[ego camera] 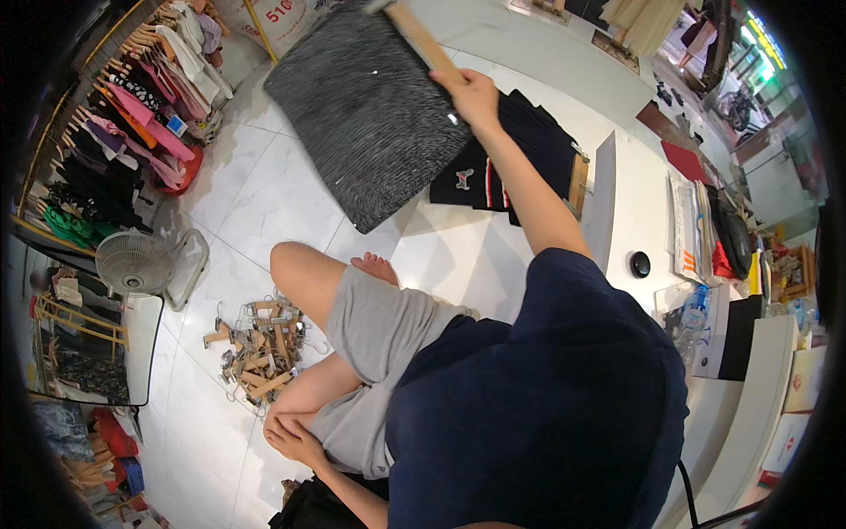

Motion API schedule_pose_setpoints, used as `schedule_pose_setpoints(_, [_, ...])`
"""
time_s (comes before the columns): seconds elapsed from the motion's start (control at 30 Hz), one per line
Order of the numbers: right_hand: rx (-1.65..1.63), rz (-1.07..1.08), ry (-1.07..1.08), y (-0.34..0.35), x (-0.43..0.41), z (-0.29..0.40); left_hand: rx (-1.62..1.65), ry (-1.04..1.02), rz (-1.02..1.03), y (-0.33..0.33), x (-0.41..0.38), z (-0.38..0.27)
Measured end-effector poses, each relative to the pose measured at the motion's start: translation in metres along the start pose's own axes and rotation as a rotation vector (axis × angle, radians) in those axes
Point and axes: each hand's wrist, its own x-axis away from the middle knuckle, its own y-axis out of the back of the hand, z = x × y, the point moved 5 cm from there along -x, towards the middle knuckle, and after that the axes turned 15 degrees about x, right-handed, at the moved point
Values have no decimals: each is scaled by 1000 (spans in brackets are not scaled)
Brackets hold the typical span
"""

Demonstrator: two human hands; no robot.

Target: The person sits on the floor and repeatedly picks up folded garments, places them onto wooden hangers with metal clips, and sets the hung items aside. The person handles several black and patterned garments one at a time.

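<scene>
My right hand (472, 98) grips one end of a wooden clip hanger (423, 41), held out to my right. From the hanger spreads a dark grey, speckled garment (370, 119), its lower corner above the tiled floor. Just beyond that hand lie folded black clothes (538, 142), one with a dog motif and red-white stripes, partly covered by my forearm. A wooden hanger (579, 182) is at their edge. My left hand (294, 440) rests on my left knee and holds nothing. In front of my legs is a loose pile of wooden clip hangers (268, 347).
A rack of hanging clothes (139, 99) runs along the far left, with a floor fan (135, 264) and a mirror (99, 350) beside it. White counters (634, 218) stand behind me, bearing a round black object (639, 264). Black cloth (324, 506) lies by my left forearm.
</scene>
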Motion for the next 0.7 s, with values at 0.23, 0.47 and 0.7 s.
schedule_pose_setpoints(0.23, [-91, -221, -501, 33, -64, -285, -13, 2, -20, -7, -7, -6])
schedule_pose_setpoints(0.47, [339, 21, -733, 55, -15, -417, -19, -13, -39, -3, -8, -5])
schedule_pose_setpoints(0.7, [276, -260, -384, 84, -23, -324, 16, -2, -11, 1, -1, 0])
